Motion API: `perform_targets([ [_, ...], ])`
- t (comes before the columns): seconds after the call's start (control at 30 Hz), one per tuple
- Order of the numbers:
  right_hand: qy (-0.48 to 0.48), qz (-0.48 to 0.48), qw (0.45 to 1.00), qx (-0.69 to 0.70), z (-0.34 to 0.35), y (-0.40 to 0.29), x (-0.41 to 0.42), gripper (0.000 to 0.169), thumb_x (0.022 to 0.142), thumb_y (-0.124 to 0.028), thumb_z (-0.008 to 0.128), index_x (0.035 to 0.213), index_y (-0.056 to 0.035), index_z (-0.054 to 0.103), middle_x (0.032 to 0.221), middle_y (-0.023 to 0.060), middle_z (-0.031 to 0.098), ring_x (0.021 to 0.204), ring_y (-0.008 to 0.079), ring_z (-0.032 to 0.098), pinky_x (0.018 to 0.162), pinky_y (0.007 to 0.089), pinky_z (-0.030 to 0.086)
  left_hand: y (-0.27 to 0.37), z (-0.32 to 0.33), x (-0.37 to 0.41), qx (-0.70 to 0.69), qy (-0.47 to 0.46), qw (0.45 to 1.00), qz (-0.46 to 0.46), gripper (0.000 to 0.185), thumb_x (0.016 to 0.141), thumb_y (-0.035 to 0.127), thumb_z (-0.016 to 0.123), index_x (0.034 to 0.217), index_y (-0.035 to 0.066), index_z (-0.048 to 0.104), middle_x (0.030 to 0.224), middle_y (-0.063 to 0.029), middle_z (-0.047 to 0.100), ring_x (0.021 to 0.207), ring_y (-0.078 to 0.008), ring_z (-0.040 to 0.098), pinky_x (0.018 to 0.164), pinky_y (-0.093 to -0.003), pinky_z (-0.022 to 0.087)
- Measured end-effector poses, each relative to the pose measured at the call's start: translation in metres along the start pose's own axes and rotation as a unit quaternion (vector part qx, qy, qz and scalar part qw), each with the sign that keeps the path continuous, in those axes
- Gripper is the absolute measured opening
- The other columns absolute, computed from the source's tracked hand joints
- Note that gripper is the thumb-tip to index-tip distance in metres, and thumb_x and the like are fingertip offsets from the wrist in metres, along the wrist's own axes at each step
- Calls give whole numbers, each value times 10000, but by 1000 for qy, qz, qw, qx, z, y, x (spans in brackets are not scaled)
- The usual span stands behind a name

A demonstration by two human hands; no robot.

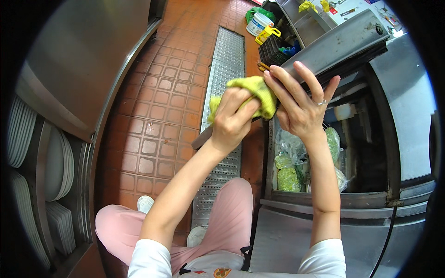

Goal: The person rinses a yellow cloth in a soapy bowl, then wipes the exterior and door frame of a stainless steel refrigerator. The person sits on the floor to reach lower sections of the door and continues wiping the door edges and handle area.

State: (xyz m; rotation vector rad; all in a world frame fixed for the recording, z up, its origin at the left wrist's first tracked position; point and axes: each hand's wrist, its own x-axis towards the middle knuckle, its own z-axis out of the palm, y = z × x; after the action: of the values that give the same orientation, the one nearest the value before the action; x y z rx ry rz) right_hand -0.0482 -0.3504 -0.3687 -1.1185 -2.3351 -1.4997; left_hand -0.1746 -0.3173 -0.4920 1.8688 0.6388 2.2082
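Note:
A yellow-green cloth (266, 93) is bunched in my left hand (231, 120), against the near side of an open stainless steel refrigerator door (333, 47). My right hand (302, 100), with a ring on one finger, is spread at the door's end, its fingers apart; whether it presses on the door cannot be told. Beneath my right forearm the open refrigerator compartment shows plastic bags of green vegetables (288, 179) and a clear plastic bag (292, 144). The door's lower edge is partly hidden behind my left hand.
Left stands a steel cabinet (83, 52) with stacked white plates (57, 163). A perforated metal drain cover (227, 48) crosses the tiled floor (156, 111). Beyond the door are a black crate (273, 50), a yellow jug (267, 34) and a white bucket (259, 24).

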Motion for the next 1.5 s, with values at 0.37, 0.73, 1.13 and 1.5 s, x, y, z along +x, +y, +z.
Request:
perform_targets([
  [0.37, -7, -1, 1000, -7, -13, 10, 2, 461, 784, -178, 389, 1175, -205, 634, 1232, -99, 577, 1261, 180, 392, 1146, 474, -3, 3, -7, -20, 10, -13, 999, -39, 271, 643, -88, 596, 903, -18, 624, 970, -109, 566, 884, -310, 552, 771, -385, 465],
  [0.73, 45, 40, 997, 55, -12, 11, 5, 444, 722, -131, 491, 1146, -185, 611, 1198, -58, 601, 1218, 150, 429, 1136, 513, 21, 4, -13, -60, 19, -22, 997, -67, 264, 633, -87, 615, 888, -27, 653, 960, -113, 581, 876, -301, 560, 773, -393, 464],
  [1.13, -25, 58, 998, -11, -4, -31, 30, 370, 779, -215, 525, 1122, -139, 639, 1130, -20, 615, 1264, 191, 416, 1135, 505, -1, 0, 0, -54, -6, 39, 995, -95, 291, 603, -98, 575, 876, -12, 632, 945, -113, 557, 845, -298, 555, 753, -369, 451],
  [1.5, -211, -79, 974, 4, 64, -133, -27, 381, 789, -182, 497, 1123, -22, 585, 1040, 58, 577, 1146, 237, 478, 1120, 430, 195, -50, -42, -259, 79, -17, 870, -486, 254, 726, -62, 547, 963, -8, 620, 1014, -144, 557, 954, -329, 567, 802, -373, 459],
])
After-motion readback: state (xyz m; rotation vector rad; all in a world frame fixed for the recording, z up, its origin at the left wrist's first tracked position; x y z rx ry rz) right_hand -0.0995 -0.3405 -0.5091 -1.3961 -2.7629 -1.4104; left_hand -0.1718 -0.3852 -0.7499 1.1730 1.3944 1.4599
